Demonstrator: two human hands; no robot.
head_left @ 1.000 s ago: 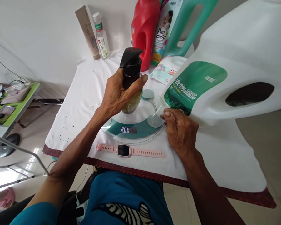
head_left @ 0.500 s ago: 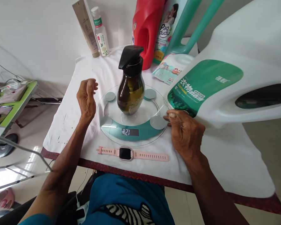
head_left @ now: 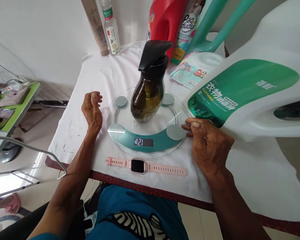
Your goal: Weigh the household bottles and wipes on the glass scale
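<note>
Let go: bottle (head_left: 147, 100) standing on the scale (head_left: 126, 139)

A second ago my left hand (head_left: 92, 110) gripped it; display (head_left: 143, 142) then at zero. Now different digits, not surely legible: its weight is on the glass, I judge. Left: released, loosely curled, beside the scale. My right hand (head_left: 210, 145): fingers at the rim; pinching or resting, cannot tell. Watch (head_left: 138, 165) nearby.

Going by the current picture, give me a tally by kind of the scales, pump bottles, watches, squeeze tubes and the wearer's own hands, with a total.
Glass scale: 1
Dark pump bottle: 1
Pink-strapped watch: 1
Tan squeeze tube: 1
Hands: 2 (left hand, right hand)
Total: 6
</note>
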